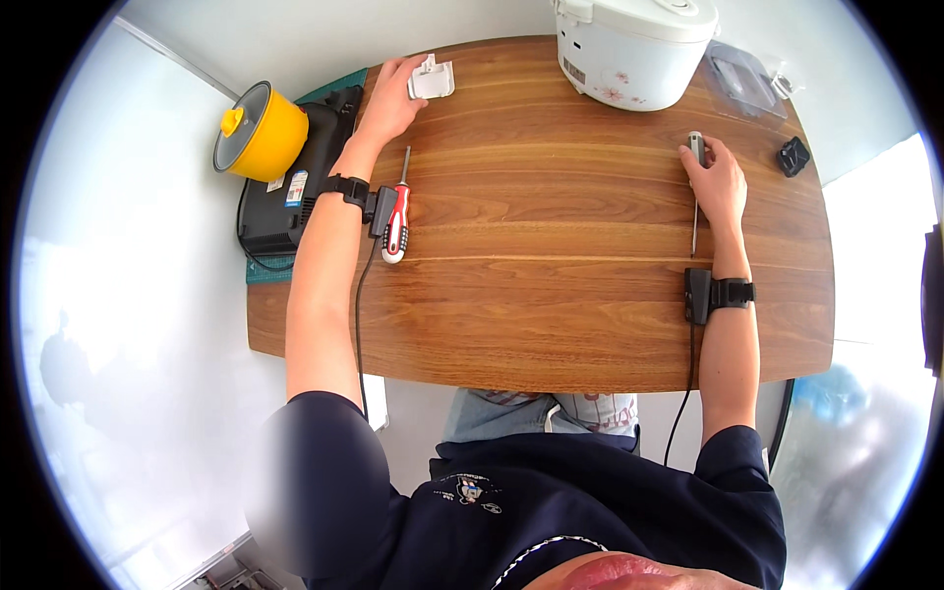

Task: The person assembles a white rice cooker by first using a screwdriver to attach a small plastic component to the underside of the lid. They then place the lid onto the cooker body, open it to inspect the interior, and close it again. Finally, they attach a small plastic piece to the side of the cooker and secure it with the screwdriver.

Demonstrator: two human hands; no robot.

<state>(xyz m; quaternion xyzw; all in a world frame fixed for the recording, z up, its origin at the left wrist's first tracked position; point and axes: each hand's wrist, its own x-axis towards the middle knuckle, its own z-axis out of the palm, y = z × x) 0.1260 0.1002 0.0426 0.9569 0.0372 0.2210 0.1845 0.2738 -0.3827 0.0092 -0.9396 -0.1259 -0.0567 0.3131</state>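
Observation:
My left hand (391, 98) is at the far left of the table, its thumb and fingers closed on the edge of a small white plastic part (438, 81). At the right, my right hand (718, 182) grips a slim screwdriver (696, 146) by its grey handle. The thin shaft points back toward me, along the tabletop. Beside my left wrist lies a red and white screwdriver (397, 224) with black grips, its metal shaft pointing away from me. Straps with small black boxes and cables sit on both wrists.
A white rice cooker (634, 54) stands at the far edge. Right of it are a clear plastic tray (744, 84) and a small black part (793, 155). A yellow pot (270, 138) rests on a black appliance (270, 218) over a green mat (264, 273) at the left.

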